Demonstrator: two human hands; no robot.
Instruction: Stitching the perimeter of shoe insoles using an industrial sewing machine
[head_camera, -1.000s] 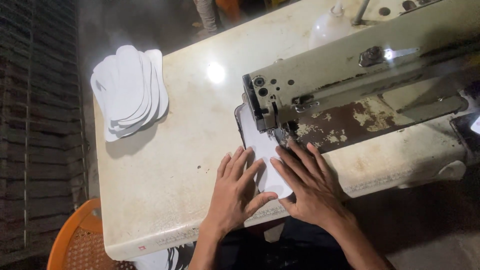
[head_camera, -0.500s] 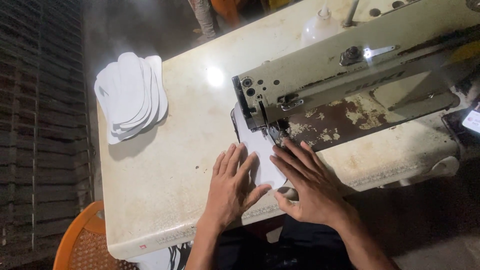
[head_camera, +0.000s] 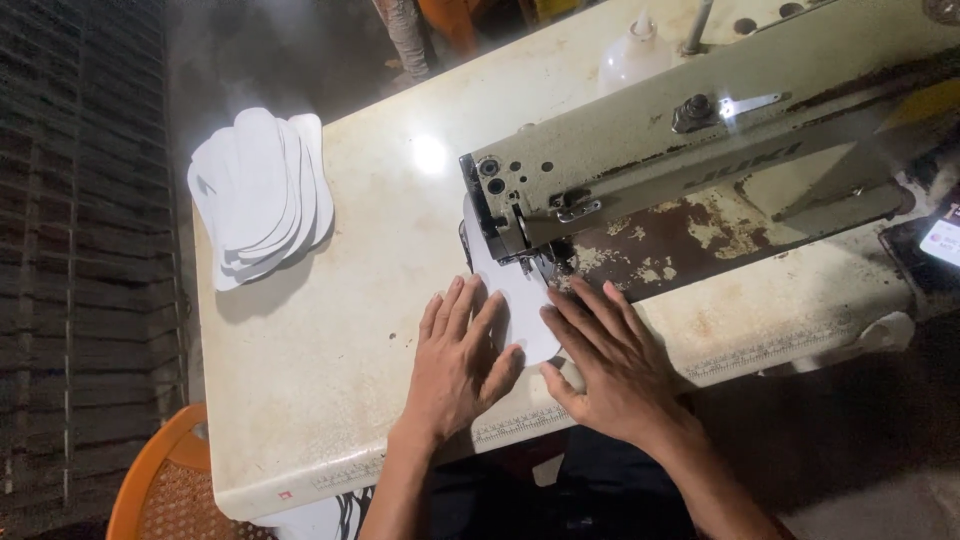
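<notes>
A white sole-shaped piece (head_camera: 510, 290) lies flat under the head of a worn cream sewing machine (head_camera: 700, 170). My left hand (head_camera: 460, 360) presses flat on the piece's left side, fingers spread. My right hand (head_camera: 610, 365) lies flat on its right side, fingertips close to the needle area (head_camera: 530, 262). Neither hand grips anything. The far end of the piece is hidden behind the machine head.
A stack of several white sole-shaped pieces (head_camera: 260, 195) sits at the far left of the cream table (head_camera: 330, 380). An orange chair (head_camera: 165, 490) stands below the table's left corner. A white plastic bottle (head_camera: 635, 55) stands behind the machine. A lit phone (head_camera: 942, 240) lies at the right.
The white piece has fed further under the machine head, and both hands have slid forward with it. The view has shifted slightly.
</notes>
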